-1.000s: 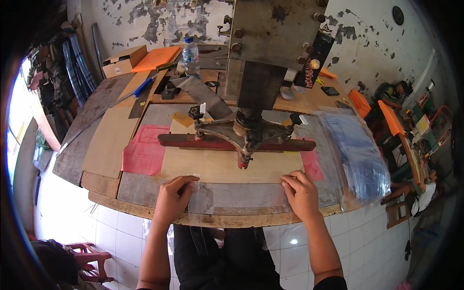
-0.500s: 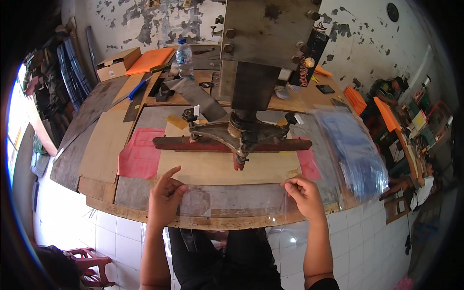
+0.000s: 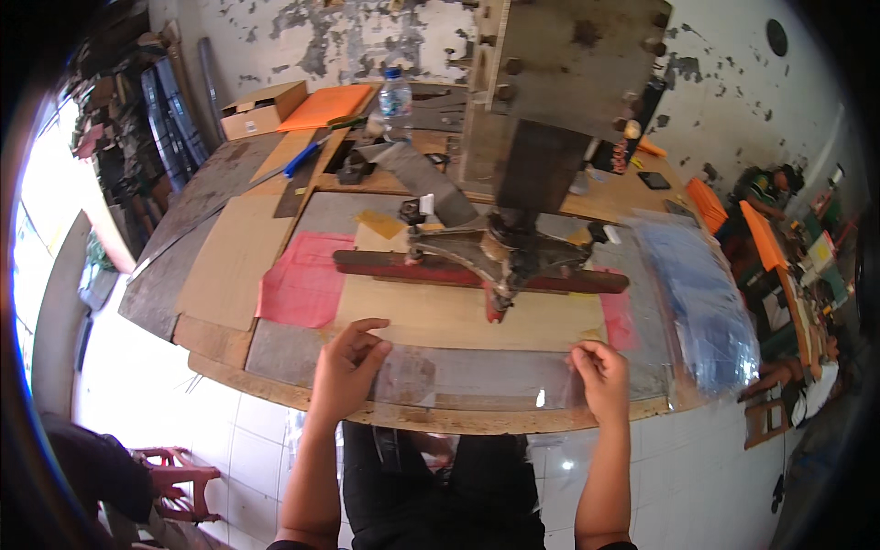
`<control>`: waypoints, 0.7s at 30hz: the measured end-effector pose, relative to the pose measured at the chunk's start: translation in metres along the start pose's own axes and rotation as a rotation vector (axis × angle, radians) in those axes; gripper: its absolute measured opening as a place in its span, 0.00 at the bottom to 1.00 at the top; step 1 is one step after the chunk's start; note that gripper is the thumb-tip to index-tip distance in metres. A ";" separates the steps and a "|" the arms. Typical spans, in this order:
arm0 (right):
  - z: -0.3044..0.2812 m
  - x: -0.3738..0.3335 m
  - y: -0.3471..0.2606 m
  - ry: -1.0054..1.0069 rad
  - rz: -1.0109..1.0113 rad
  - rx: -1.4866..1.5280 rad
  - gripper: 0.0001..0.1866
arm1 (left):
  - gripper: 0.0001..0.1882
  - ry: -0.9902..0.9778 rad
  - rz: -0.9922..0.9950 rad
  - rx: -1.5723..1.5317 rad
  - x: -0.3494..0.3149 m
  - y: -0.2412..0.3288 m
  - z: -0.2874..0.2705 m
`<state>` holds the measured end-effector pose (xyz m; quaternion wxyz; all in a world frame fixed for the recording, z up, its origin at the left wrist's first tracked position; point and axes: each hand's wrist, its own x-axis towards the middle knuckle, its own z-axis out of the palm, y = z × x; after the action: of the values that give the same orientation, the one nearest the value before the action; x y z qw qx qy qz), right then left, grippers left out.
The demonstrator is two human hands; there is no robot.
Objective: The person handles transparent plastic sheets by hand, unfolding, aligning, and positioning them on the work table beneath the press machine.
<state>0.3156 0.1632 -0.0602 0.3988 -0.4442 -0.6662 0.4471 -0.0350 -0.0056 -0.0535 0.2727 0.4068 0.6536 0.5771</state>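
Note:
A clear plastic sheet stretches between my two hands at the table's front edge, over the grey work surface. My left hand is closed on its left side, the forefinger reaching out toward the cream board. On the other side my right hand pinches the sheet's far right corner between thumb and fingers. Just beyond the hands lies the cream board, with pink-red sheets showing at both ends. Above the board sits the long red bar of a metal press.
To the right lies a stack of clear plastic sheets. Brown cardboard covers the left side. Farther back are a water bottle, an orange stack and a cardboard box. Another person sits at the far right.
The whole view has shifted, so the table and press appear farther right. My left forefinger has come down toward the board. Both hands keep the sheet at the front edge.

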 end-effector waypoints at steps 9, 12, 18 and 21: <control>0.001 0.001 -0.005 -0.012 0.063 0.083 0.09 | 0.19 -0.069 -0.025 -0.022 -0.001 0.005 -0.002; 0.000 0.002 -0.005 -0.015 0.072 0.109 0.09 | 0.18 -0.050 -0.011 -0.051 -0.002 0.005 0.000; -0.003 0.001 -0.007 -0.030 0.081 0.159 0.08 | 0.18 -0.005 0.008 -0.031 -0.002 0.007 0.003; -0.005 0.002 -0.005 -0.027 0.095 0.186 0.08 | 0.18 0.001 0.024 0.009 -0.002 0.005 0.004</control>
<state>0.3185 0.1651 -0.0535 0.4078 -0.4303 -0.6053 0.5312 -0.0297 -0.0055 -0.0492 0.2638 0.4154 0.6513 0.5776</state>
